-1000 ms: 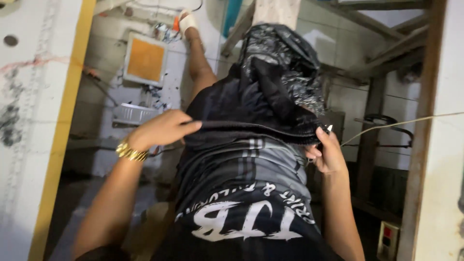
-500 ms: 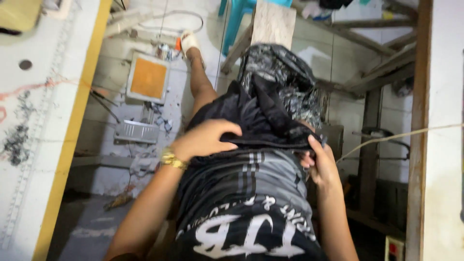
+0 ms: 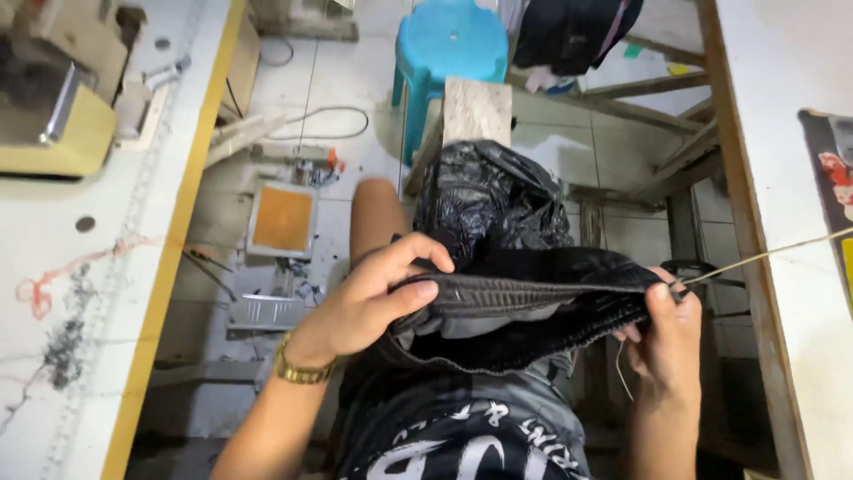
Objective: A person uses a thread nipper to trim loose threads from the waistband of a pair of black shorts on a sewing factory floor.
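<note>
My left hand (image 3: 373,298), with a gold watch on the wrist, pinches the left end of a black garment's elastic waistband (image 3: 524,298). My right hand (image 3: 666,333) grips the right end of the same band, and the fabric is stretched flat between the two hands above my lap. A thin pale cord (image 3: 773,253) runs from my right fingers off to the right. Under the garment a black plastic bag (image 3: 489,196) sits by my knees.
A white sewing table with a yellow edge (image 3: 169,240) runs along the left, with a sewing machine (image 3: 53,98) at its top corner. An orange foot pedal (image 3: 283,218) lies on the tiled floor. A blue plastic stool (image 3: 453,44) stands ahead. A wooden table frame (image 3: 755,222) stands at right.
The view has tilted so more of the floor and stool show. Both hands have lifted the garment and pulled its waistband taut; my left hand shifted from lying on the cloth to pinching the band.
</note>
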